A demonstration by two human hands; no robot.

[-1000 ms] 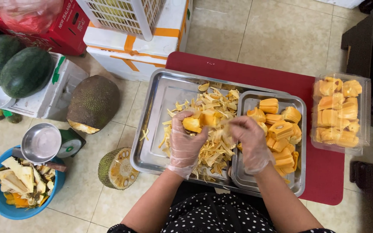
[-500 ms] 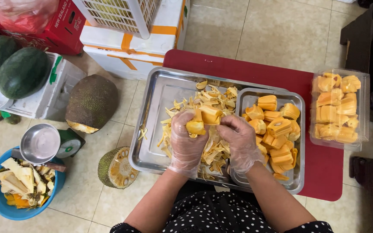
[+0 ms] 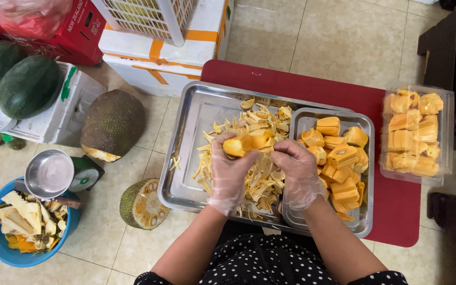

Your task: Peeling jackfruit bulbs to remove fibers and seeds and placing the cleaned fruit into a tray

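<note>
Both my hands wear thin clear gloves and work over a large steel tray (image 3: 188,158). My left hand (image 3: 227,171) grips an orange jackfruit piece (image 3: 249,143) from the left, and my right hand (image 3: 297,171) touches it from the right. Beneath them lies a heap of pale yellow jackfruit fibres (image 3: 257,179). A smaller steel tray (image 3: 368,211), resting on the big tray's right end, holds several cleaned orange jackfruit pods (image 3: 339,155).
A clear plastic box of pods (image 3: 415,132) sits on the red table (image 3: 397,211) at right. On the floor at left: a cut jackfruit (image 3: 112,124), a jackfruit end (image 3: 141,203), a scale with steel bowl (image 3: 51,173), a blue scrap basin (image 3: 25,227), watermelons (image 3: 27,84), white boxes (image 3: 154,53).
My hands have drawn closer together around the orange jackfruit piece, and the right hand has come over from the small tray's edge toward the fibre heap.
</note>
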